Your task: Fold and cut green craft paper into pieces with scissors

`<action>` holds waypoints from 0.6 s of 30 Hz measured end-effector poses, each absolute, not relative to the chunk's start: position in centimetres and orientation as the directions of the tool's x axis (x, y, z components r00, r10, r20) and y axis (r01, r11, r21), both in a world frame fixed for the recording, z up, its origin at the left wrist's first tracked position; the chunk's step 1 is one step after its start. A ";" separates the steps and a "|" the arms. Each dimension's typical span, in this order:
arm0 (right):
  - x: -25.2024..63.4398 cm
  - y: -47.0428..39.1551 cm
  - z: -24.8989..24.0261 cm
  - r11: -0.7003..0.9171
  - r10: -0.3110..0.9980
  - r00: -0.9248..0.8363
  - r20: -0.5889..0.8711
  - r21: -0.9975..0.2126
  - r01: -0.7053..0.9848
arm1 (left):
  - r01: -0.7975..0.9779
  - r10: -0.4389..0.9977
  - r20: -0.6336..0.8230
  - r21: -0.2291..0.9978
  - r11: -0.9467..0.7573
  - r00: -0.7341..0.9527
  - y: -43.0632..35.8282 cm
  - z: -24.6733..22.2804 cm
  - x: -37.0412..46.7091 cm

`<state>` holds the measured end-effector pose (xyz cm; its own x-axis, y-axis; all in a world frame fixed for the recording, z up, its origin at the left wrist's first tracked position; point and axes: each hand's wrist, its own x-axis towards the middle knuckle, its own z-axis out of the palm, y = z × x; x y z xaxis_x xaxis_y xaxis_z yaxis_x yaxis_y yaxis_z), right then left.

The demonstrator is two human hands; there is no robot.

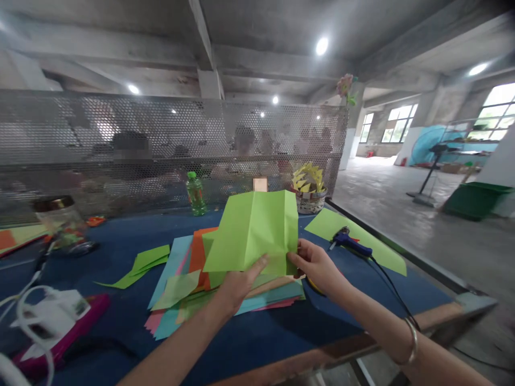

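Head view: above the paper stack (pixel 273 302), left hand (pixel 238 288) and right hand (pixel 317 265) pinch a creased green sheet (pixel 261 230); uneven tugging could tear it.

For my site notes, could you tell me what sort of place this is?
Probably a craft workshop: the table bears stacked coloured paper and a glue gun, under concrete beams.

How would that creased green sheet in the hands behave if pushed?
The green sheet looks thin as paper, so probably very light. It would likely bend along its visible creases. The left hand and right hand hold its near part, so the far end might flap.
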<state>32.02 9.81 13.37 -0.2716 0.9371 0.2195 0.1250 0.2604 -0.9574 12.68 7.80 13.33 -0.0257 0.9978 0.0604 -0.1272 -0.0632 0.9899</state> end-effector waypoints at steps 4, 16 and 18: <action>36.2 9.2 13.8 0.402 0.911 -0.314 0.269 -0.753 0.521 | -0.182 0.996 0.013 0.983 -0.030 -0.094 7.7 13.5 12.6; 39.4 10.8 11.6 0.339 0.941 -0.317 0.121 -0.355 0.871 | -0.574 0.969 -0.209 0.813 0.098 -0.132 7.4 14.9 9.4; 39.8 11.5 11.9 0.303 0.953 -0.281 0.114 -0.371 0.878 | -0.606 0.967 -0.210 0.791 0.083 -0.142 7.6 15.3 9.0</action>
